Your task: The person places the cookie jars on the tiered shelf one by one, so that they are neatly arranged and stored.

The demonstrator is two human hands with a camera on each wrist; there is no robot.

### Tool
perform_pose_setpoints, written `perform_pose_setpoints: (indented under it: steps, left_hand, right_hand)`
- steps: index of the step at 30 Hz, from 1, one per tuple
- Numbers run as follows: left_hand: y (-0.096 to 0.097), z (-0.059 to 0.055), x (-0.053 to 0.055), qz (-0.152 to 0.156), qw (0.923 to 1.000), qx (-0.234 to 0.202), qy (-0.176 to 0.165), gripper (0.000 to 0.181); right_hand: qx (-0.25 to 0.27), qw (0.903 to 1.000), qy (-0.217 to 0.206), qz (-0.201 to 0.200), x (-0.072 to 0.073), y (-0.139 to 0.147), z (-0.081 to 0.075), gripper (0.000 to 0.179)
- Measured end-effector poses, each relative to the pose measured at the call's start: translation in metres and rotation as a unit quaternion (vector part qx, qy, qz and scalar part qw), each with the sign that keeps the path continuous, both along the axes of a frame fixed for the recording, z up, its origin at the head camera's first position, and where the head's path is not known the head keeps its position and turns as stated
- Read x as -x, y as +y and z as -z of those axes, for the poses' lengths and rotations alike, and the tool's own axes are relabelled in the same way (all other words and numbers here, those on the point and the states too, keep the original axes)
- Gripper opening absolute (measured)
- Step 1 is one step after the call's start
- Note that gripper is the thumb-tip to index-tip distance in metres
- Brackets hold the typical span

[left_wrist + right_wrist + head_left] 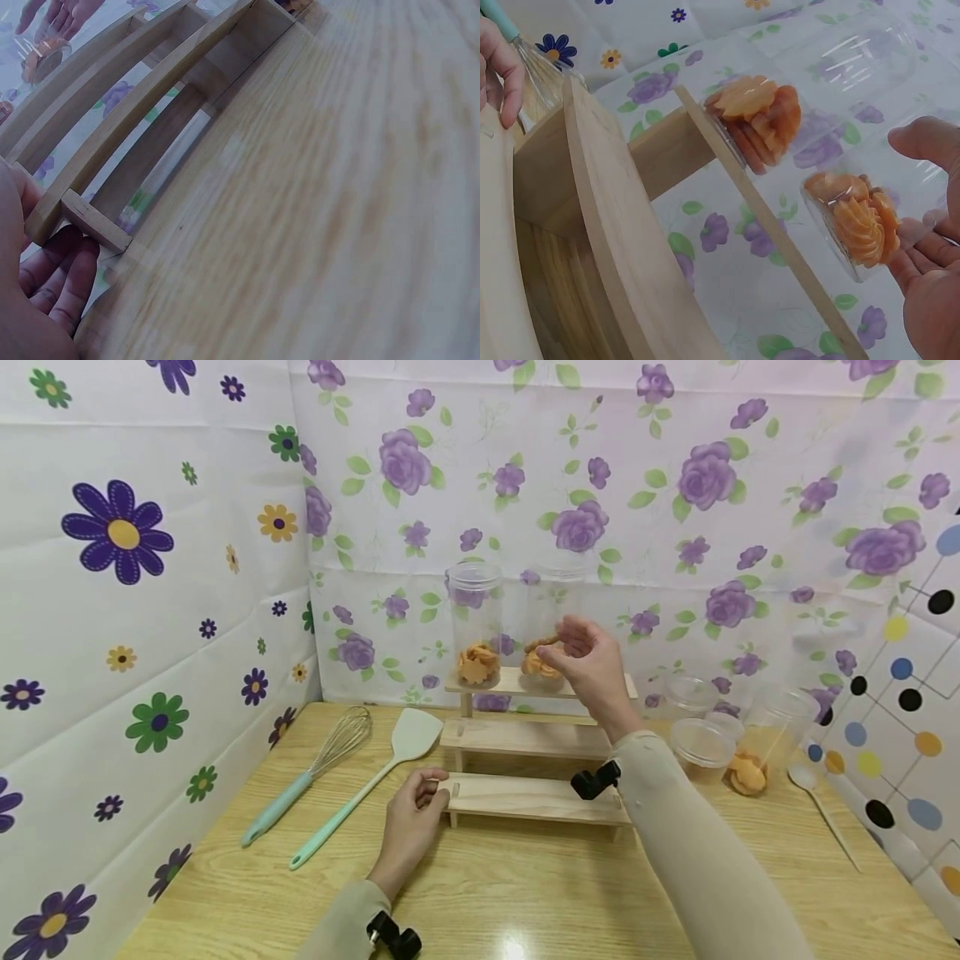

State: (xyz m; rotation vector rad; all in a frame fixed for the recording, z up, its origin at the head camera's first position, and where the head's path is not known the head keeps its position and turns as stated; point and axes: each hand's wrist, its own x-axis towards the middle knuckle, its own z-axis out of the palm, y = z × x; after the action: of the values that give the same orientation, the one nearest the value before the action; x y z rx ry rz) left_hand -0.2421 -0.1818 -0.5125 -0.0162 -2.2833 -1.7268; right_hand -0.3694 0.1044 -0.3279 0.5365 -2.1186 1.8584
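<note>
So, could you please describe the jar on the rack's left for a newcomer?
Find the three-tier wooden rack. On its top tier, at left, stands a clear jar holding orange pieces. Unlike its neighbour, it isn't beside the right hand.

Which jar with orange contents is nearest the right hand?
The middle jar, held by the right hand; the left jar stands on the top shelf, the far-right jar on the table.

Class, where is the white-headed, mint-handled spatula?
In the head view, the spatula lies on the left of the wood-grain table, between the teal-handled wire whisk and the pale wooden three-tier rack.
</note>
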Motion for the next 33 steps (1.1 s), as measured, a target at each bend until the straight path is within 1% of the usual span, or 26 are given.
perform_pose_setpoints:
  steps: [6, 10, 17, 21, 26, 33]
  left_hand:
    - [0.0, 0.0, 0.0, 0.002, 1.0, 0.001, -0.001, 0.024]
    - [0.0, 0.001, 0.001, 0.003, 1.0, 0.003, 0.0, 0.023]
    - [-0.001, 0.001, 0.001, 0.0, 1.0, 0.005, -0.001, 0.023]
    - [0.0, 0.0, 0.0, -0.001, 1.0, 0.005, -0.002, 0.023]
    - [0.0, -0.001, 0.0, 0.0, 1.0, 0.006, 0.001, 0.023]
    - [0.002, -0.004, -0.003, -0.005, 0.9999, 0.007, 0.011, 0.022]
  right_hand:
    - [-0.025, 0.9992, -0.032, 0.0, 0.003, -0.004, 0.009, 0.076]
    - [-0.031, 0.9989, -0.035, 0.001, 0.004, -0.004, 0.012, 0.076]
    - [-0.034, 0.9984, -0.044, -0.004, 0.004, -0.005, 0.011, 0.077]
    - [-0.052, 0.9973, -0.051, 0.001, 0.003, -0.003, 0.008, 0.086]
    - [-0.062, 0.9971, -0.043, 0.01, -0.002, 0.002, 0.005, 0.101]
    - [-0.054, 0.9983, -0.012, 0.019, -0.013, 0.01, -0.001, 0.099]
